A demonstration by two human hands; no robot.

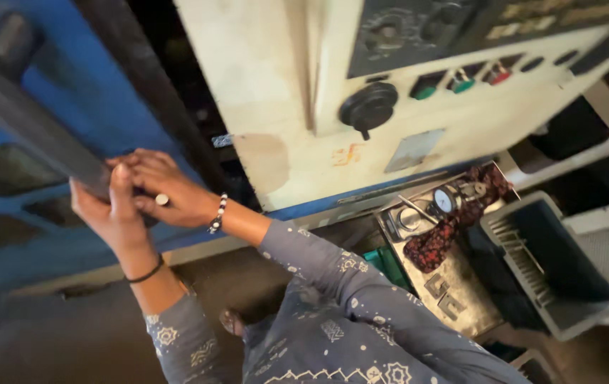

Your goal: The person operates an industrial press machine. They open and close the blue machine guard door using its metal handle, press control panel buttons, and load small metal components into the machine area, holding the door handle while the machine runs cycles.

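1. My left hand (109,210) wraps the end of a dark handle bar (30,131) that slants across the blue machine door (70,99); its fingers are clenched around the bar, thumb upright against it, probably to steady the end.
2. My right hand (166,192) lies over the same end of the bar, touching the left hand, its fingers curled down onto the bar. A pale ring sits on one finger and a beaded bracelet (217,213) circles the wrist. I judge the doubled grip is there to add force.
3. The handle bar itself runs from the upper left down to both hands, lying close against the door's blue frame; its far end blurs out of view.
4. A black band (146,273) rings the left wrist; both forearms wear grey patterned sleeves (333,284).
5. Right of the door stands a cream control panel (276,107) carrying a black rotary knob (368,107) and a row of green and red push buttons (461,82), set high, likely for reach while standing.
6. Below the panel a metal tray (453,299) holds a round dial gauge (446,199) resting on a dark red patterned cloth (436,238), apparently as padding.
7. Just beside the tray sits a grey plastic bin (567,313), tilted in view; I cannot tell what lies in it.
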